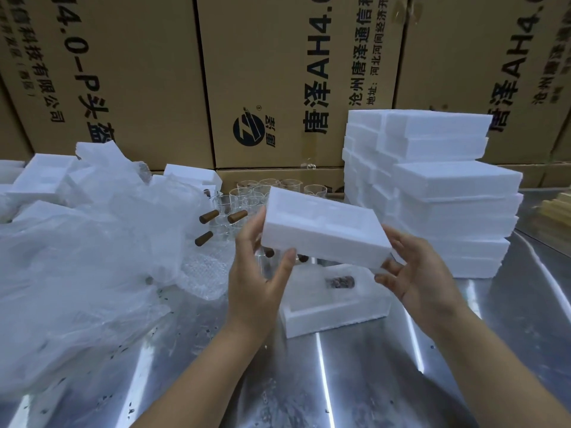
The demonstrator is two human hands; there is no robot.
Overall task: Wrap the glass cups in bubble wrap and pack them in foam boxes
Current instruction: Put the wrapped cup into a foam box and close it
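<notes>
Both hands hold a white foam piece (324, 230) in the air over the middle of the worktop (340, 381), tilted, with its hollowed side facing up. The left hand (256, 273) grips its left end, thumb on the near side and fingers (255, 223) clamped round the far side. The right hand (423, 279) grips the right near corner, its fingers (389, 268) curled under the edge.

Just below it an open foam box (333, 307) lies on the worktop with a wrapped cup (340, 282) inside, its brown handle showing through the wrap. Bare glass cups (247, 196) with brown handles stand farther back. Crumpled bubble wrap (204, 273) lies left of the box, beside a big heap of clear plastic sheet (77, 257). A stack of foam boxes (432, 196) stands at the right, and printed cardboard boxes (123, 72) form the far wall.
</notes>
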